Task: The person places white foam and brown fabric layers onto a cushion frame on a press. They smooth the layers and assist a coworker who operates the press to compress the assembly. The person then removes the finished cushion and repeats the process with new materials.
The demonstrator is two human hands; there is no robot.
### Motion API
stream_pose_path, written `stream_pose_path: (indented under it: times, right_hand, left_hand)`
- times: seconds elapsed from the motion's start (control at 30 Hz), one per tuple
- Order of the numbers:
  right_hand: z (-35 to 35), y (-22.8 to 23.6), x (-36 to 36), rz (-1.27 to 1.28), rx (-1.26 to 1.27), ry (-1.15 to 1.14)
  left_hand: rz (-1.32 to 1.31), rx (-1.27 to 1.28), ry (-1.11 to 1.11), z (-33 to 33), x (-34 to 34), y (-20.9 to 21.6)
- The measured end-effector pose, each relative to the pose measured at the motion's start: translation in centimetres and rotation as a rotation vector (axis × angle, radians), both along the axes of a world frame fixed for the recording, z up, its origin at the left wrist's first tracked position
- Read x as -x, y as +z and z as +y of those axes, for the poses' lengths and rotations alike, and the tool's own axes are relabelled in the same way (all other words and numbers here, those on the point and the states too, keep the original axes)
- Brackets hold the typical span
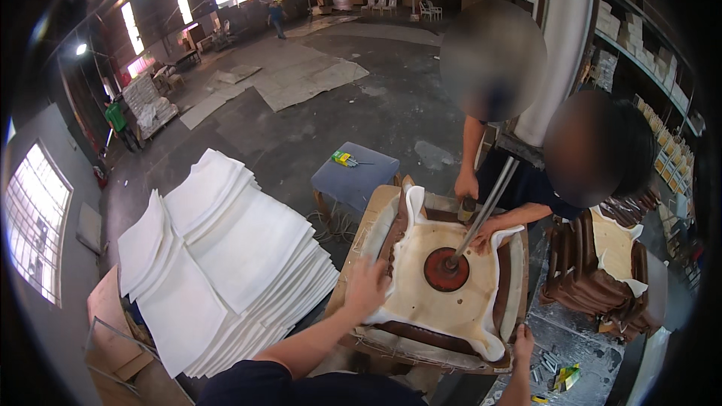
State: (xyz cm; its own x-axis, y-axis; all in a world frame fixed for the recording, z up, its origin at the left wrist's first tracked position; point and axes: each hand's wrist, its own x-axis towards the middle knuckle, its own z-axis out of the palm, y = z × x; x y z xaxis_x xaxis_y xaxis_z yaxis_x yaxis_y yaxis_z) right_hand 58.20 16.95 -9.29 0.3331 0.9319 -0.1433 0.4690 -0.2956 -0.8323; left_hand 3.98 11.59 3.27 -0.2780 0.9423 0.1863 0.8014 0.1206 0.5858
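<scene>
A chair seat lies upside down, its pale wooden panel (pixel 402 304) ringed by white padding (pixel 492 346) and a brown cover (pixel 421 334). A red round pressing disc (pixel 436 283) on a metal rod (pixel 492 203) bears down on its middle. The seat sits in a padded wooden frame (pixel 368 234). My left hand (pixel 367 287) is open at the cover's left edge, fingers stretched and slightly blurred. At the near right corner, my right hand (pixel 522 343) grips the frame's edge. Across from me, a co-worker's hand (pixel 466 183) holds a tool (pixel 467 209); another hand (pixel 481 234) presses the padding.
White foam sheets (pixel 248 256) are stacked at left. A blue-grey stool (pixel 357 177) carries a small yellow-green packet (pixel 344 158). Brown covered seats (pixel 575 278) are piled at right, above a worktop with loose metal pieces (pixel 549 365). A thick metal column (pixel 560 53) rises behind the rod.
</scene>
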Motion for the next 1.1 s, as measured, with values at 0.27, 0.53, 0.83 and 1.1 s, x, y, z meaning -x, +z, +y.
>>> stream_pose_path:
  times: [0.27, 0.53, 0.83, 1.1]
  right_hand:
    - [-0.2, 2.4, 2.9, -0.356, 0.268, 0.027]
    - [0.7, 3.2, 5.1, -0.256, 0.076, 0.017]
    - [-0.1, 5.3, 9.1, -0.402, 0.202, 0.009]
    - [-0.3, 5.4, 9.2, -0.407, 0.173, -0.017]
  left_hand:
    - [-0.145, 0.292, 0.282, 1.5, 2.2, -3.5]
    - [-0.075, 0.154, 0.3, 2.3, 1.1, -3.3]
    - [-0.056, 0.177, 0.364, 2.5, 0.9, -3.8]
    - [-0.061, 0.202, 0.369, 2.6, 0.9, -4.5]
